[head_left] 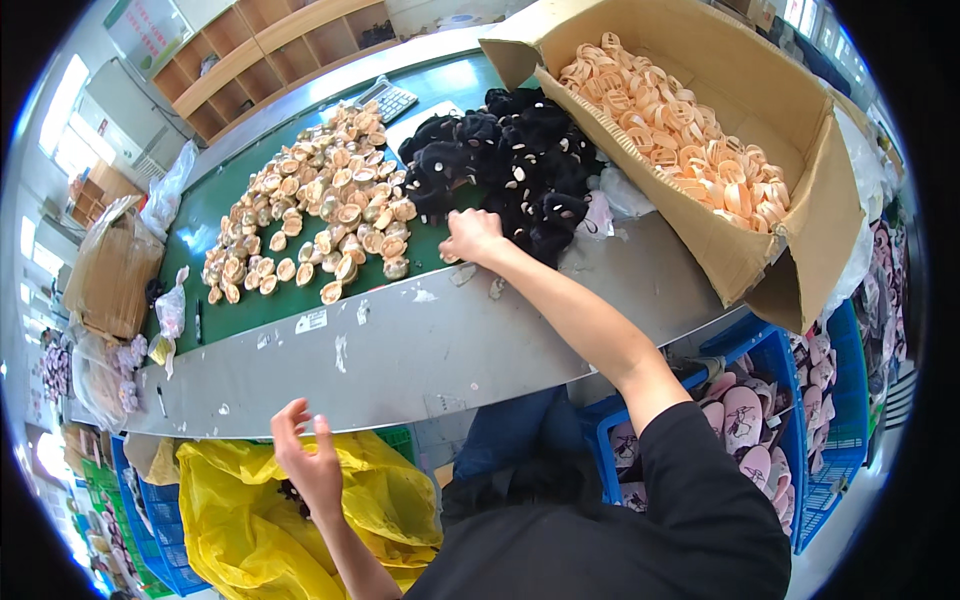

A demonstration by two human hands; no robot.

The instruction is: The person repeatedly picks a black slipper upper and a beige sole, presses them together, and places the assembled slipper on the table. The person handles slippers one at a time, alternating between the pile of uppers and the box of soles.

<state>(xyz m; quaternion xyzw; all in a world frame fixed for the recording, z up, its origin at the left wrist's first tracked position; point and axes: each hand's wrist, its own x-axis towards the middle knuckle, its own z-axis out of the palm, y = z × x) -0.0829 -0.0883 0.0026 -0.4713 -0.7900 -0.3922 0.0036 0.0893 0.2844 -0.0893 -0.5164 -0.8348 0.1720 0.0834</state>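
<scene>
Head view: black pile [505, 150] touching right hand [470, 238]

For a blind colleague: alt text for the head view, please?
A person's right hand reaches across a green table to a pile of black fluffy pieces, beside tan pieces. The left hand hovers, empty, over a yellow bag.

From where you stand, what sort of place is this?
Probably a small factory packing or sorting line. A long green conveyor belt carries heaps of tan pieces and black fuzzy pieces, a cardboard box holds peach rings, and blue crates hold pink soles.
</scene>
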